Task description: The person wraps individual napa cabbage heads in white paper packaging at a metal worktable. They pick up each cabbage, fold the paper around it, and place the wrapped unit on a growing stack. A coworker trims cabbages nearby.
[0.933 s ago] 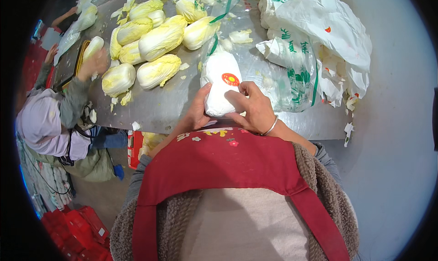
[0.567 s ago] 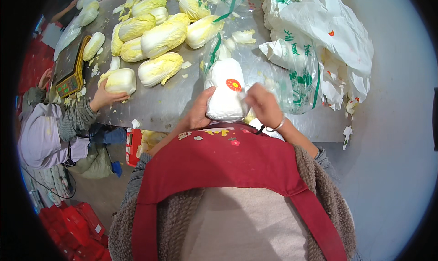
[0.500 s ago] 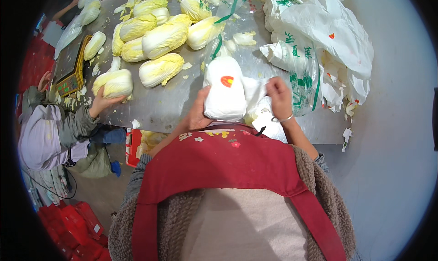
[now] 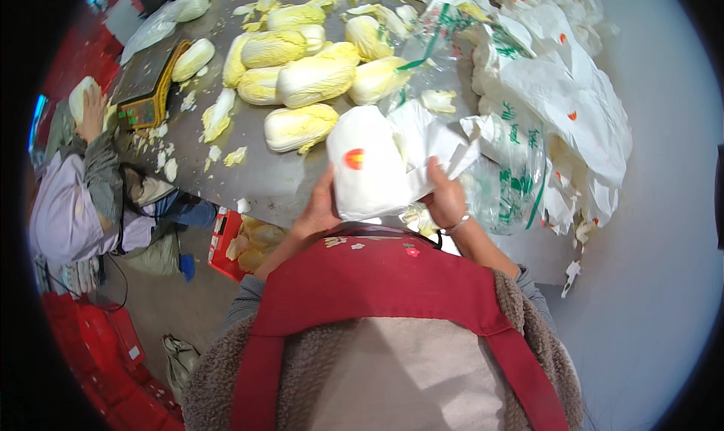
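1. Two bare hands on one job: your left hand [image 4: 320, 205] grips the L side of an oblong white paper-wrapped bundle [image 4: 366, 178], some fingers out of sight; your right hand [image 4: 446, 199], w/ a silvery bracelet [image 4: 459, 223], pinches a loose white paper flap [image 4: 434, 146], tips partly hidden.
2. Bundle = landmark. It's between your hands, round orange-red sticker [image 4: 354, 159] up top; can't tell if the grey metal table [image 4: 245, 178] bears its wt.
3. Step in hand, prob.: peeling the wrap off. Flap stands open on the bundle's R, a bit of pale yellow showing at the gap. Could be wrapping, but the crumpled white paper heap [image 4: 558, 92], R of & beyond the bundle, hints otherwise.
4. Next move calls for (my read): L steady so the bundle doesn't roll, R drawing paper round & away, gently, as leaves may tear.
5. Nearby: yellow-white oblong cabbage [image 4: 300, 128] just L of & beyond bundle; clear plastic bag w/ green print [image 4: 501, 205] to its R.
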